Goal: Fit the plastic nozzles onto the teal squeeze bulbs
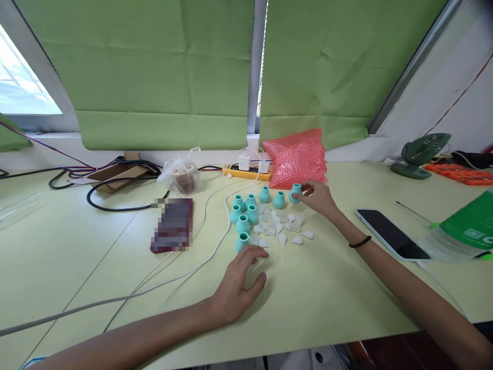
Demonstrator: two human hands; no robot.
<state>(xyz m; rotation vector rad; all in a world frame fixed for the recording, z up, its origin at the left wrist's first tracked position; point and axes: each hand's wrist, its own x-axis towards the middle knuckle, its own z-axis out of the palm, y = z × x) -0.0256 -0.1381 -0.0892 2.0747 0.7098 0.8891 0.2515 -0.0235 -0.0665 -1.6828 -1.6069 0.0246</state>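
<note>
My right hand [316, 198] has its thumb and fingers closed around a small turquoise vase-shaped pot [295, 192] at the right end of a back row. Beside that pot stand two more, the nearest being a turquoise pot [279, 200]. Several others form a cluster to the left, down to a front pot [242, 241]. My left hand [242, 280] hovers or rests just in front of that pot, fingers curved and apart, holding nothing. Between the hands lies a loose heap of small white and clear drop-shaped pieces [279, 223].
Behind the pots are a pink bubble-wrap bag [296, 159] and a yellow power strip [246, 172]. White cables [192, 267] cross the table at left, near a dark red phone-like object [172, 226]. At right lie a phone [391, 234], a green-labelled bottle [466, 226] and a small fan [419, 154].
</note>
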